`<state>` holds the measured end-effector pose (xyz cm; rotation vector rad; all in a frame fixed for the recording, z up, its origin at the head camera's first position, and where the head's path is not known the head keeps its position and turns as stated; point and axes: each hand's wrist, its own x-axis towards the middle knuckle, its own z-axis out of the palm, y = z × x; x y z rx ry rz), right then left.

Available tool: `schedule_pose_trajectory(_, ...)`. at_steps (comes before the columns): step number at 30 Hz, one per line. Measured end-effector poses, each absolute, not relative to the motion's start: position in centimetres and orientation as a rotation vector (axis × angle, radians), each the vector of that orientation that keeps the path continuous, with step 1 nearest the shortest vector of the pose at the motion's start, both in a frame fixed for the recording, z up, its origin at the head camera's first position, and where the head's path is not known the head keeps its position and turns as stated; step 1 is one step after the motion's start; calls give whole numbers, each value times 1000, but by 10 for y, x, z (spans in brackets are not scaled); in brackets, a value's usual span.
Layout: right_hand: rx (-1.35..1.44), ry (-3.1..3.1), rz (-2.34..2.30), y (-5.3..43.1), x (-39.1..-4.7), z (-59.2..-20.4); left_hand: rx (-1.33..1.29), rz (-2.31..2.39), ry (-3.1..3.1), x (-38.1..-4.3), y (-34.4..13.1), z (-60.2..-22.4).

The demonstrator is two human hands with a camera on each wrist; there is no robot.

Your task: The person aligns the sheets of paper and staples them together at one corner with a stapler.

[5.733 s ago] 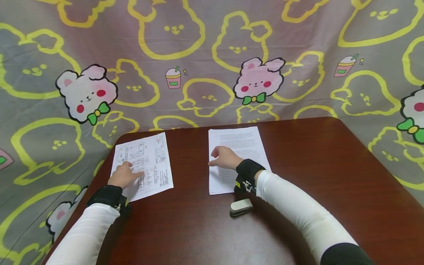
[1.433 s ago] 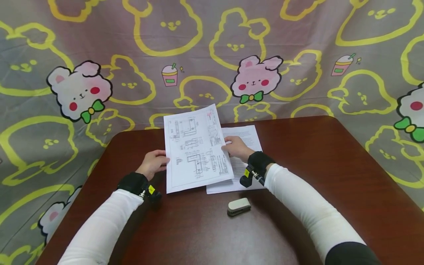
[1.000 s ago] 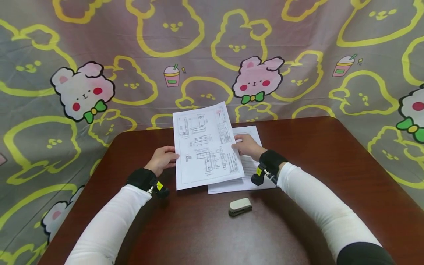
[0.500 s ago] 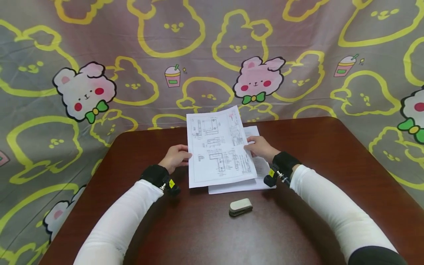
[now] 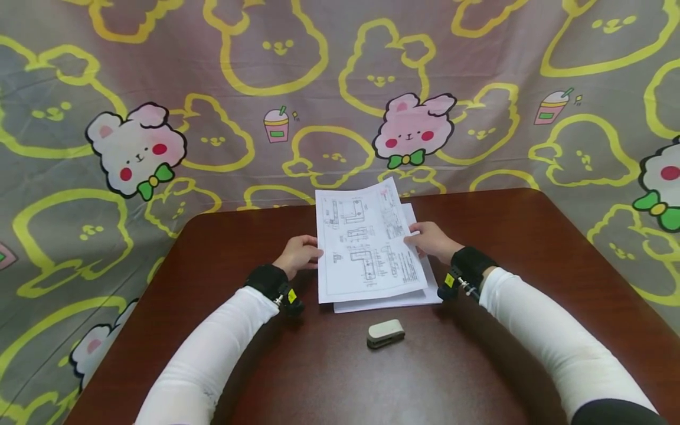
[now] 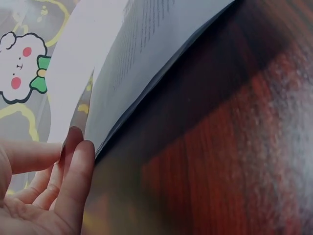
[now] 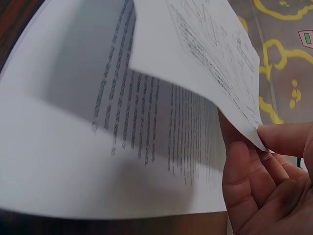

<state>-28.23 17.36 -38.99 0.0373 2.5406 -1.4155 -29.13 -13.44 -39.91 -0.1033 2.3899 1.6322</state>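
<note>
**Drawing sheet point(image 5: 366, 241) held above text pages point(image 7: 112, 142), pinched at both edges**

We have the sheet mid-frame in the head view, overlapping the text pages; they peek out below it and at its right. Left hand point(image 5: 297, 255): thumb and fingers closed to paper thickness on the sheet's left edge. Right hand point(image 5: 432, 241): same pinch on the right edge. Right wrist view shows us a gap between sheet and pages, with shadow on the print. Stapler point(image 5: 385, 334) sits on the table point(image 5: 531, 265), lower centre of the frame, just below the pages, apart from both hands. Patterned backdrop point(image 5: 329, 53) fills the upper frame.
</note>
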Motion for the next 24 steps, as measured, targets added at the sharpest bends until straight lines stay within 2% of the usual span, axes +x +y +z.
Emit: schedule_pose_trajectory(24,13,2539,-1372,197,-272,-401,-52,1548,2349,-293,-109,-407)
